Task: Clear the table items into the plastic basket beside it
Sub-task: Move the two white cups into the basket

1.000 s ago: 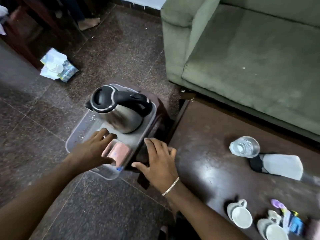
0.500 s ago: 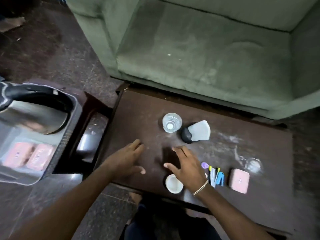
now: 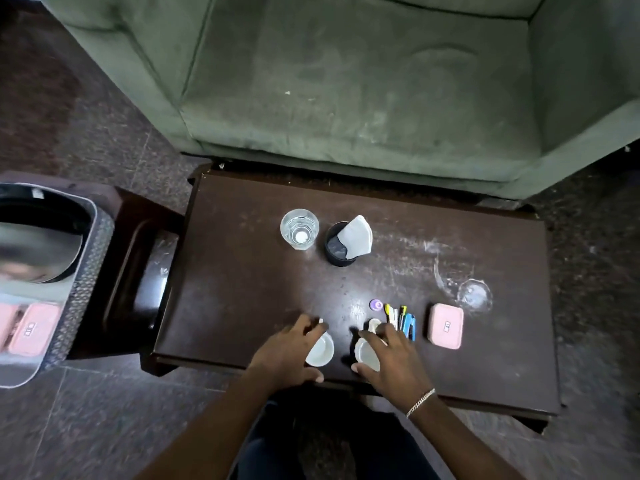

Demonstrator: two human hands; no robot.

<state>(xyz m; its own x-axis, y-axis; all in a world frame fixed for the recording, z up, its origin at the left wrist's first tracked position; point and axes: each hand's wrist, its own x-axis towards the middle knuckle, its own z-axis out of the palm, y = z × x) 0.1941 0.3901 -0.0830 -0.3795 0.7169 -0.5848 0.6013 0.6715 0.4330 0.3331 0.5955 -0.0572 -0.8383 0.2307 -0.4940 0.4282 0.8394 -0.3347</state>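
Cups, white, two, standing at the near edge of the dark table (image 3: 242, 271). Left cup (image 3: 320, 348): left hand (image 3: 287, 355) curled over its near side, fingers spread, grip not yet closed. Right cup (image 3: 367, 351): right hand (image 3: 388, 355) draped loosely over it; whether it grips cannot be told. Judged ceramic: rigid, light, smooth, chippable; best taken around the body or by the handle, kept apart in carrying. Plastic basket (image 3: 83, 271) sits left of the table, already holding a kettle (image 3: 34, 244). Drinking glass (image 3: 299, 229) remains further back.
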